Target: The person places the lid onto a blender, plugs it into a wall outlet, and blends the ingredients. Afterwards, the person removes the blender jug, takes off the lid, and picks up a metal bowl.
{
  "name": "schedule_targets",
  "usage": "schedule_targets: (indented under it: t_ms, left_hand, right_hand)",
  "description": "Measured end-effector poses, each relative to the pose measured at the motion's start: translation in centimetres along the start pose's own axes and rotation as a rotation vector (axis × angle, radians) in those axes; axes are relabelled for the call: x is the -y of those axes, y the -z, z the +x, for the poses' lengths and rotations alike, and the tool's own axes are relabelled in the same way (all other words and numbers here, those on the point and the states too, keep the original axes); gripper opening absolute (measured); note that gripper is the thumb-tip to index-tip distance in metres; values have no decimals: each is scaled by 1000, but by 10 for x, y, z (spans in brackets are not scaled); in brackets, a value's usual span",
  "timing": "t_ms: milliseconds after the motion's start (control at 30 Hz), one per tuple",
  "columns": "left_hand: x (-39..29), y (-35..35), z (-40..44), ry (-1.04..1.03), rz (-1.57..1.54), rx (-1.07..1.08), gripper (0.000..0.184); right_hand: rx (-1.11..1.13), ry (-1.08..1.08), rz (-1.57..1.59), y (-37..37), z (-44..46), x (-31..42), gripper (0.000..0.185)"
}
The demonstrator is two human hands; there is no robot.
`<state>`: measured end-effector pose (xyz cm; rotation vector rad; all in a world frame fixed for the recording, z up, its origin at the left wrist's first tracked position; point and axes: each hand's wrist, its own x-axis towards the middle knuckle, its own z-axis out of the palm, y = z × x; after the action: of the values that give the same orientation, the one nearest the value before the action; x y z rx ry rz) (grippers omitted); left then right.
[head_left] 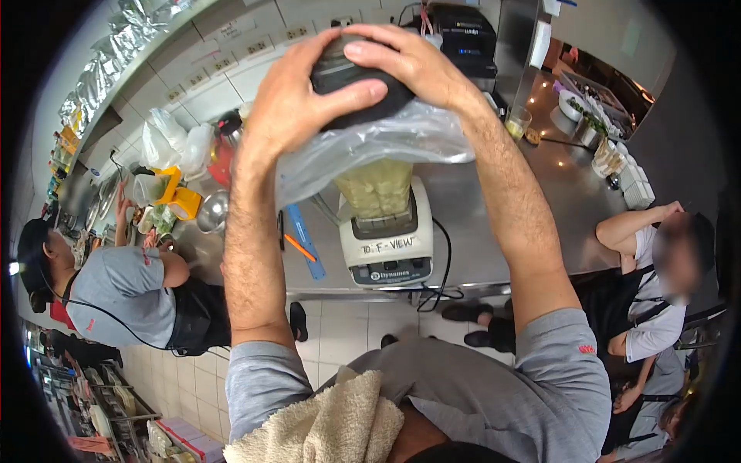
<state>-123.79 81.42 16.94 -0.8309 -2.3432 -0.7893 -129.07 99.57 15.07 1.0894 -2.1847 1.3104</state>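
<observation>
Both my hands press down on a black blender lid [363, 104] at the top of the jug. My left hand [289, 100] curves round its left side, with the thumb across the top. Over the far and right side lie the fingers of my right hand [413, 65]. A clear plastic bag [370, 143] spreads out under the lid and hangs over the jug's upper part. Pale green, lumpy contents show through the blender jug [378, 189]. The jug stands on a white Dynamex blender base [390, 239] marked "TO: F-VIEW".
A blue ruler [306, 239] and an orange pen-like stick [299, 248] lie left of the base on the steel counter [494, 239]. A metal bowl [213, 212] is farther left. A co-worker [116, 285] stands left, another person [656, 285] right. A black cable [446, 266] loops beside the base.
</observation>
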Motion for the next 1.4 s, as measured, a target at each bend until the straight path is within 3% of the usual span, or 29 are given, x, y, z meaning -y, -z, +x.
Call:
schedule_targets:
  t_ms: [67, 133, 167, 200, 233, 267, 300, 333, 367, 400, 467, 500, 533, 600, 667, 733, 767, 900, 933, 1000, 1067, 1133, 1200, 1267, 1400]
  left_hand:
    - [11, -5, 1, -51, -35, -105, 78]
    - [3, 0, -3, 36, -48, -15, 72]
    - [-7, 4, 0, 144, -81, -10, 88]
    - [-15, 7, -2, 193, -88, -10, 88]
    - [-19, 8, -3, 206, -109, 6, 88]
    - [-21, 10, -3, 214, -131, 23, 89]
    - [-23, 14, 0, 218, -16, 57, 89]
    - [-35, 24, 7, 214, -19, 58, 89]
    - [-52, 38, 15, 281, 112, 234, 92]
    - [-49, 29, 16, 316, 248, 208, 94]
    - [-44, 12, 18, 401, 515, 173, 99]
    - [-37, 0, 20, 217, 458, 28, 99]
    - [-48, 2, 23, 244, 388, 132, 94]
    - [-65, 10, 27, 285, 315, 253, 90]
    - [-71, 7, 26, 277, 326, 297, 81]
    - [-81, -3, 20, 229, 381, 258, 73]
    - [-77, -1, 27, 299, 381, 265, 74]
    - [-71, -13, 19, 137, 238, 131, 79]
    - [-67, -15, 20, 195, 182, 143, 80]
    - [-60, -18, 23, 315, 72, 157, 82]
    - [-15, -12, 27, 24, 255, 195, 68]
    - [-14, -12, 26, -95, 281, 164, 67]
    - [-19, -8, 22, 79, 218, 215, 69]
    - [-22, -10, 19, 48, 238, 195, 70]
    - [-26, -13, 15, 41, 205, 105, 71]
  right_hand:
    - [10, -18, 65, -3, -2, 7, 53]
    - [63, 47, 234, -1, 3, 12, 61]
    - [56, 29, 245, -1, 1, 19, 56]
    - [46, 8, 252, -2, -3, 24, 52]
    - [-98, -34, 354, -11, -7, 12, 53]
    - [-305, 92, 91, -13, -24, 2, 51]
    - [-527, 245, 171, -24, -41, -20, 44]
    - [-669, 165, 64, -26, -75, -25, 44]
    - [-725, -73, 320, -39, -106, -8, 49]
    - [-745, -259, 243, -52, -149, -46, 51]
    - [-655, -632, 462, -104, -237, -80, 58]
    - [-476, -723, 455, -125, -273, -83, 65]
    - [-333, -850, 499, -143, -303, -87, 68]
    - [-483, -899, 912, -178, -326, -96, 72]
    - [-671, -834, 946, -192, -316, -89, 61]
    - [-700, -867, 921, -192, -311, -85, 65]
    - [-704, -886, 894, -192, -309, -83, 70]
    - [-818, -891, 901, -199, -302, -64, 63]
    - [-834, -902, 898, -198, -301, -60, 63]
    - [-728, -950, 782, -197, -303, -54, 73]
    - [-734, -953, 769, -199, -305, -53, 75]
    - [-621, -985, 619, -199, -308, -54, 75]
    - [-700, -945, 703, -209, -316, -60, 74]
    - [-611, -992, 626, -204, -315, -56, 72]
    - [-659, -931, 623, -212, -316, -67, 71]
